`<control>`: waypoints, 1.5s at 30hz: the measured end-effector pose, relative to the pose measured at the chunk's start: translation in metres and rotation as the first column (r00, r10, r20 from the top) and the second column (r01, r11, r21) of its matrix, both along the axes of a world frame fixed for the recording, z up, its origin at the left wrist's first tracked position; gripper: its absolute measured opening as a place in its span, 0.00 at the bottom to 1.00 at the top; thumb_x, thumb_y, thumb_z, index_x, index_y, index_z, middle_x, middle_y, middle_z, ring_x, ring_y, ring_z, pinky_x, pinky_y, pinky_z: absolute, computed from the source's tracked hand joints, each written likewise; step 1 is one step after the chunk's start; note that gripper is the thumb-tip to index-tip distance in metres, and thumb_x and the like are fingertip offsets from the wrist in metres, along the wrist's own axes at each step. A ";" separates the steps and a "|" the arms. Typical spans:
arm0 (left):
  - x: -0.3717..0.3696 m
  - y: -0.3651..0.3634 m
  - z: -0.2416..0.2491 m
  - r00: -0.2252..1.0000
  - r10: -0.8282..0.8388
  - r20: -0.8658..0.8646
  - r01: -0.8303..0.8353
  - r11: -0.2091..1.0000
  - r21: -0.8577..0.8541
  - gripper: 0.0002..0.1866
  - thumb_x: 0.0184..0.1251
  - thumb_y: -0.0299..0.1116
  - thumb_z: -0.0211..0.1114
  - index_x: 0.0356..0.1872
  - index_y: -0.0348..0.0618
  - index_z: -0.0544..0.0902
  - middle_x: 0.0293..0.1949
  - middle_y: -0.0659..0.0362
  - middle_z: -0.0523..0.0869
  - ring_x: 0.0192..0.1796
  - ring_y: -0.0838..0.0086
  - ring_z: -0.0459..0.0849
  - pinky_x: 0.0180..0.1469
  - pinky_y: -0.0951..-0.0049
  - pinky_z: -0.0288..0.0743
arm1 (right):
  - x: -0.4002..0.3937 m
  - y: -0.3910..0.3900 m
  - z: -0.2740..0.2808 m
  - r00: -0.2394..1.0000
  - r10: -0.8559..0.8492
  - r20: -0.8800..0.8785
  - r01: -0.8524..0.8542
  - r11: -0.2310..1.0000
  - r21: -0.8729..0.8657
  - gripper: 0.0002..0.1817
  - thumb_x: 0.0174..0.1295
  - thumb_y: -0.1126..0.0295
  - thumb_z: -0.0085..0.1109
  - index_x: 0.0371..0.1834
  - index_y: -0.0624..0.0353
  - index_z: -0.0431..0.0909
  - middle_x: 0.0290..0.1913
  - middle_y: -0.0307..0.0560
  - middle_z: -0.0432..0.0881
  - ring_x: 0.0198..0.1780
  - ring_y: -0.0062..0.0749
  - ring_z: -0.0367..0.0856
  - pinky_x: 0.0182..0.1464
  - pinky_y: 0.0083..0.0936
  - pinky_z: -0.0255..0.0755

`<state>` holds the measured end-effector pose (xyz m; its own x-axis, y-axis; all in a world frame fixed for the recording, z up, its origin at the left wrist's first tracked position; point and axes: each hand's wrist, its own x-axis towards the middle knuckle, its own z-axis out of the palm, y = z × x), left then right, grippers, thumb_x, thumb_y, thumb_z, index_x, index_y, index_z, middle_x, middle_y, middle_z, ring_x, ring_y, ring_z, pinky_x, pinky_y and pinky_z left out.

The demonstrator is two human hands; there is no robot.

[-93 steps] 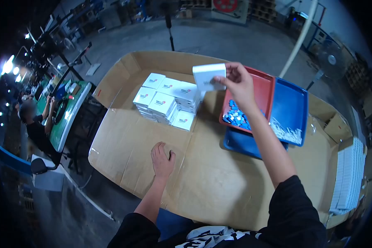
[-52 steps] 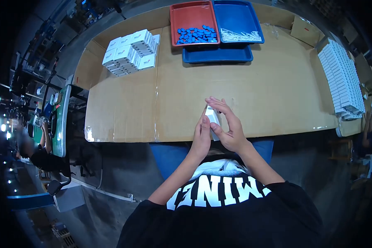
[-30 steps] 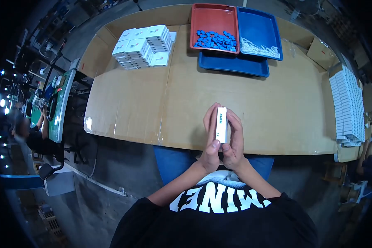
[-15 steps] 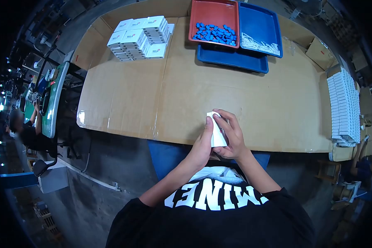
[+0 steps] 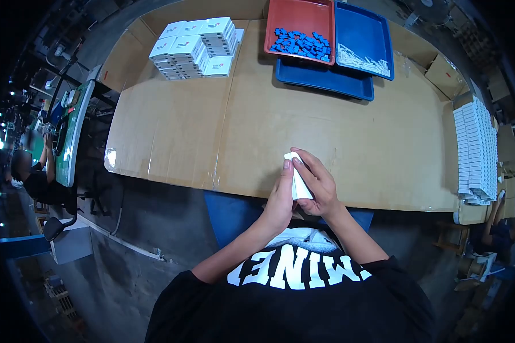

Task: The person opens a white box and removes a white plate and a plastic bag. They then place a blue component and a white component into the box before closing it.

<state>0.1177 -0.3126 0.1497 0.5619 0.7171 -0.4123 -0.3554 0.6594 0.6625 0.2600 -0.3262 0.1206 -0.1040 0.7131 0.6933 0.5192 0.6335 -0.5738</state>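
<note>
Between my two hands is a small white box (image 5: 301, 187), held tilted just above the near edge of the cardboard-covered table (image 5: 257, 137). My left hand (image 5: 280, 200) is closed on its left side, thumb pointing up along it. Wrapped round the right side and top is my right hand (image 5: 320, 186), its fingers bent over the box. Palms and fingers hide much of the box, including most of its right face.
Stacked white boxes (image 5: 191, 48) stand at the back left. A red tray (image 5: 299, 17) holds blue pieces (image 5: 301, 44); a blue tray (image 5: 363, 34) holds white pieces (image 5: 363, 61). Below them lies another blue tray (image 5: 326, 83). White boxes (image 5: 475, 151) line the right edge. Another person (image 5: 37, 171) sits left.
My right hand has closed further over the white box, and its right face now shows less. Both hands stay in nearly the same place.
</note>
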 end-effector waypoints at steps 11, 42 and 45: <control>0.003 -0.002 0.001 0.998 0.039 0.039 -0.038 0.998 -0.041 0.30 0.87 0.60 0.42 0.73 0.49 0.69 0.62 0.58 0.80 0.64 0.71 0.82 0.66 0.65 0.76 | 0.000 -0.002 -0.010 0.989 0.026 -0.143 -0.032 0.999 -0.042 0.38 0.77 0.42 0.50 0.67 0.71 0.78 0.67 0.73 0.77 0.65 0.66 0.80 0.67 0.48 0.75; -0.026 0.010 -0.038 0.999 -0.042 0.019 0.039 0.992 0.123 0.38 0.85 0.63 0.43 0.79 0.41 0.63 0.67 0.52 0.76 0.69 0.67 0.77 0.71 0.64 0.71 | -0.035 0.013 -0.010 0.972 0.013 -0.236 -0.064 0.976 -0.210 0.50 0.75 0.30 0.43 0.74 0.74 0.68 0.73 0.73 0.71 0.72 0.60 0.75 0.71 0.45 0.70; -0.026 0.013 -0.024 0.934 0.198 -0.298 0.141 0.561 0.815 0.58 0.79 0.66 0.52 0.83 0.30 0.31 0.76 0.34 0.50 0.83 0.42 0.50 0.81 0.48 0.53 | -0.050 0.009 -0.006 0.771 -0.040 -0.636 -0.235 0.910 -0.342 0.55 0.72 0.26 0.43 0.81 0.69 0.58 0.81 0.65 0.62 0.81 0.51 0.64 0.79 0.44 0.60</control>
<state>0.0916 -0.2998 0.1262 0.4908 0.8449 0.2127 -0.0211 -0.2326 0.9723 0.2105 -0.3171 0.1141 0.1627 0.9394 0.3017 -0.0889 0.3185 -0.9437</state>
